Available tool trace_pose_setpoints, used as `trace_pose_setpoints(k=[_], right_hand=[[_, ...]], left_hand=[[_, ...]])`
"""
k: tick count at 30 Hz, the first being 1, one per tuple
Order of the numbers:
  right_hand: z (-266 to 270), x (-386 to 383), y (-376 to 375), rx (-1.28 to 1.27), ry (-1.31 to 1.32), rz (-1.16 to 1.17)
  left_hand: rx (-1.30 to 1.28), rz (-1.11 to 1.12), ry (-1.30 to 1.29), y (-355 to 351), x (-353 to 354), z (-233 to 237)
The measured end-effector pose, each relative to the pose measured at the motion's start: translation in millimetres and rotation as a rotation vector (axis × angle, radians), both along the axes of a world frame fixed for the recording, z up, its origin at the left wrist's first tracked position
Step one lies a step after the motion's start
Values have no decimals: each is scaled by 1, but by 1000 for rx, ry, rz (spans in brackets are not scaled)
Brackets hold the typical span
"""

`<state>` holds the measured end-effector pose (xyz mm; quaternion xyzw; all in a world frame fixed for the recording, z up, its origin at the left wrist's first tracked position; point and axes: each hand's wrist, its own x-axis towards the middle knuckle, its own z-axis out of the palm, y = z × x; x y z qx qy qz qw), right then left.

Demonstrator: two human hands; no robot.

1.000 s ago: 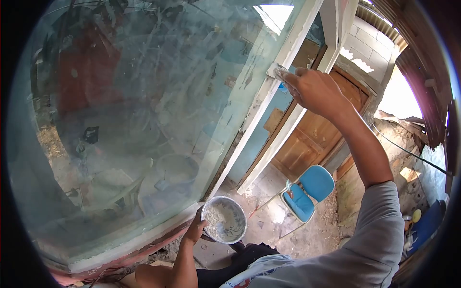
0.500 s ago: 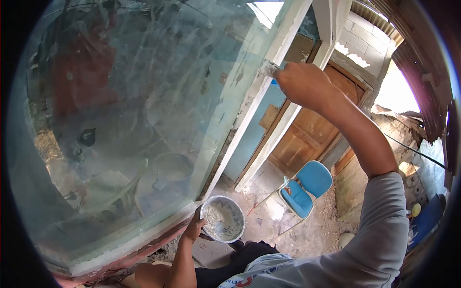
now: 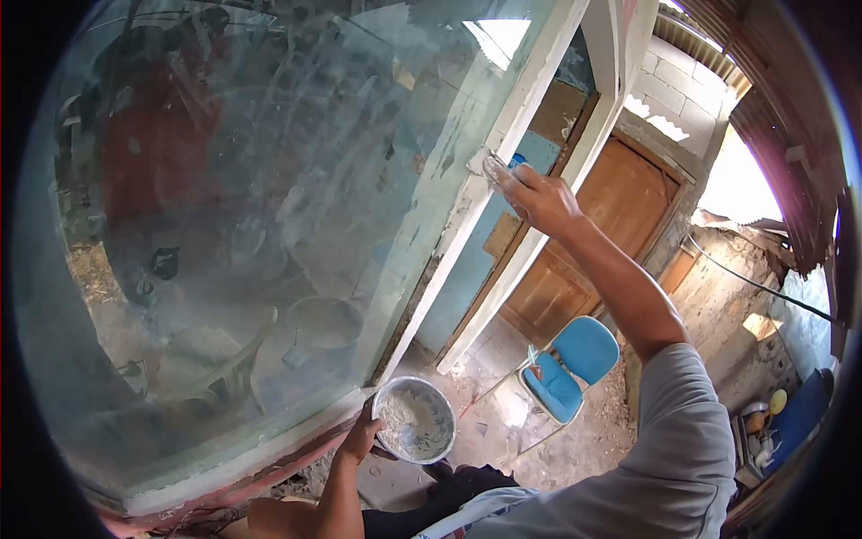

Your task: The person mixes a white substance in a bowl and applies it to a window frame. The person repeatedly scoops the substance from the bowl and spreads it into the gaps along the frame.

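Observation:
My left hand [image 3: 361, 435] grips the side of a round metal bowl [image 3: 447, 406], low in front of me. White putty-like paste [image 3: 409, 415] lies inside it, thick on one side and smeared thin on the other. With my arm stretched up, my right hand [image 3: 539, 196] is closed on a putty knife [image 3: 491, 167]. Its whitened blade is against the white-painted window frame [image 3: 462, 211], where a fresh white patch shows. Most of the knife's handle is hidden in my fingers.
A large hazy glass pane [image 3: 269, 207] fills the left side. Beyond the frame stand a white post [image 3: 503, 292] and a brown wooden door [image 3: 620, 220]. A blue chair [image 3: 584, 349] stands on the floor below. A dark cable [image 3: 763, 286] hangs at right.
My right hand has slid down along the frame with the putty knife, and its wrist has turned. My left hand and the bowl have shifted slightly down.

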<state>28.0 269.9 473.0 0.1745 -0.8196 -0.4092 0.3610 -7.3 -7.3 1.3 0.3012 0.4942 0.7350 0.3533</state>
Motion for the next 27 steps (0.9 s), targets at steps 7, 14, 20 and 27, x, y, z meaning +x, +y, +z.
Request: trace_pose_setpoints(k=[7, 14, 20, 27], right_hand=[[-6, 44, 18, -176, -3, -278], [-1, 50, -36, -121, -25, -294], [9, 31, -67, -88, -7, -469], [9, 29, -117, -76, -218, -688]], left_hand=[[16, -10, -54, -7, 3, -10], [3, -6, 14, -2, 3, -11], [29, -14, 34, 2, 6, -6], [-23, -52, 53, -1, 5, 3]])
